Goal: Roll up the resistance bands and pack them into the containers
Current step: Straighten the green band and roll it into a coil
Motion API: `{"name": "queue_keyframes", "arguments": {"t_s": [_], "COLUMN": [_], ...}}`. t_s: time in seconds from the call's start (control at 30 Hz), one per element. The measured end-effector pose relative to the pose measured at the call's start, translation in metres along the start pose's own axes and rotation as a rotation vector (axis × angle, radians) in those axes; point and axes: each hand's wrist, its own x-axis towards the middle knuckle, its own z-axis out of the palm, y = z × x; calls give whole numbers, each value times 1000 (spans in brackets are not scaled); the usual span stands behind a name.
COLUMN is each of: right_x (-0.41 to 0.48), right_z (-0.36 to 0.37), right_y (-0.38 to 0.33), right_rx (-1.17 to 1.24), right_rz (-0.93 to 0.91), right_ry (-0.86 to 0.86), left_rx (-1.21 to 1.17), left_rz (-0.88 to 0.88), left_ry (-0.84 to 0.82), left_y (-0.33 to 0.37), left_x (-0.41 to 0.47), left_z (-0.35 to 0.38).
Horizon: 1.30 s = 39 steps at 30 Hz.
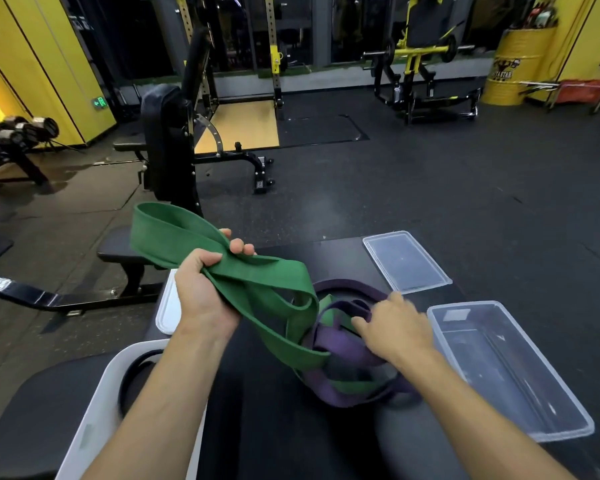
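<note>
The left hand (201, 292), fingers curled round the green resistance band (174, 233), holds it above the bench (347, 258), probably to free it from the purple band (340, 344). The right hand (395, 327) reaches into the tangle, but blur hides its finger state.

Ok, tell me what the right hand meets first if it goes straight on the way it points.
Likely the purple resistance band, lying just beyond the right hand; blur hides contact.

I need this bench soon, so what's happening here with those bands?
A person is sorting tangled bands. The left hand grips the green band, lifted above the bench; the right hand reaches into the purple band tangled with it, grip unclear. The clear box on the right is empty; the white box holds a black band.
</note>
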Motion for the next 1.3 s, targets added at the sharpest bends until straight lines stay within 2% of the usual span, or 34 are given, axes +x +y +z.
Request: {"name": "queue_keyframes", "arguments": {"t_s": [0.07,0.1,0.13,0.17,0.23,0.27,0.3,0.37,0.43,0.53,0.67,0.77,0.9,0.97,1.03,1.1,1.2,1.3], "right_x": [-5,-6,-5,-5,-7,-10,-14,-19,-21,-23,-30,-39,-56,-55,-47,-40,-32,-26], "right_z": [-11,-15,-18,-21,-29,-31,-32,-33,-34,-32,-29,-32,-12,1,5,4,-4,-31], "right_y": [-2,-2,-2,-2,-6,-9,-11,-11,-8,-1,2,-10,-46,-51,-46,-39,-35,-37], "right_rx": [-92,-41,90,302,745,878,951,948,889,888,1024,905,685,667,705,856,1104,1080], "right_rz": [-61,-130,-224,-330,-498,-570,-614,-662,-696,-649,-689,-759,-623,-554,-501,-489,-461,-507], "right_ry": [160,240,277,238,-108,-298,-449,-669,-785,-835,-1041,-929,-502,-367,-331,-356,-307,-140], "left_rx": [-3,3,10,12,2,-1,-2,-3,14,73,82,68,114,196,276,323,564,833], "left_rz": [-37,-49,-57,-62,-61,-55,-50,-40,-19,-2,-21,-27,-11,9,57,129,219,175], "left_ry": [-14,-17,-20,-20,-15,-14,-21,-47,-62,-38,31,73,106,142,183,217,265,158], "left_y": [-3,-3,-2,-2,0,1,3,7,12,20,16,5,-4,-3,3,9,12,6], "left_x": [-3,-3,-4,-4,-4,-4,-5,-7,-8,-6,-4,-3,3,8,14,17,13,4], "left_z": [3,4,7,9,14,17,19,24,30,35,31,27,26,20,8,-3,-18,-30]}}
